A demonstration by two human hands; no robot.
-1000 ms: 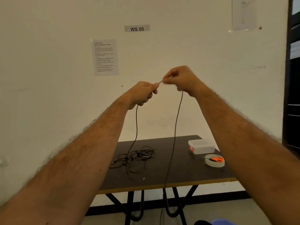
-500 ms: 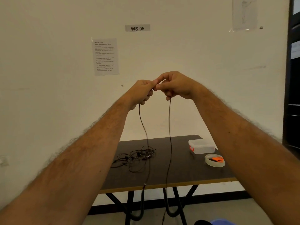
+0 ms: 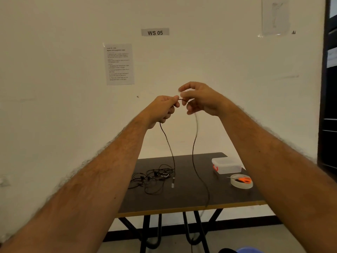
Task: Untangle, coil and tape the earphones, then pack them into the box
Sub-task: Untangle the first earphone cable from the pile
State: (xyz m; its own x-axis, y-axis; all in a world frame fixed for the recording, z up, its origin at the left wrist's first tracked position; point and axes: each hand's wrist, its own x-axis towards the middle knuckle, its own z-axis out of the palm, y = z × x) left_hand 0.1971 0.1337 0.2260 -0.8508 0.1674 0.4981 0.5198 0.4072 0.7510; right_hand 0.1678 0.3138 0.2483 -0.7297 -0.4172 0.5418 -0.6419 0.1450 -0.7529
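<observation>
Both arms are raised in front of a pale wall [image 3: 54,88]. A thin black cable [image 3: 168,143] is pinched in the left hand [image 3: 164,109], whose fingers are curled round it. A short stretch of the cable is seen running from that pinch to the right hand [image 3: 199,99]. The right hand's fingers are curled and blurred, and the cable appears to be gripped between them, though the exact contact cannot be made out. The two hands are held close together, just apart.

From the left hand one strand is hung down to a small plug [image 3: 172,182], seen over the surface [image 3: 182,203]. From the right hand a second strand is hung down past the front edge of the surface, where it is lost in blur.

A tangle of black earphones [image 3: 155,178] is spread on the left part of the surface. Whether the held cable is joined to it cannot be told. At the right rear a clear box [image 3: 227,166] with a lid and an orange clasp is set. Just in front of it a roll of clear tape [image 3: 241,182] is laid flat, and orange-handled scissors [image 3: 243,179] are rested across its top.

On the wall a sign [image 3: 155,32] marked "WS 05" and a printed sheet [image 3: 119,64] are fixed.
</observation>
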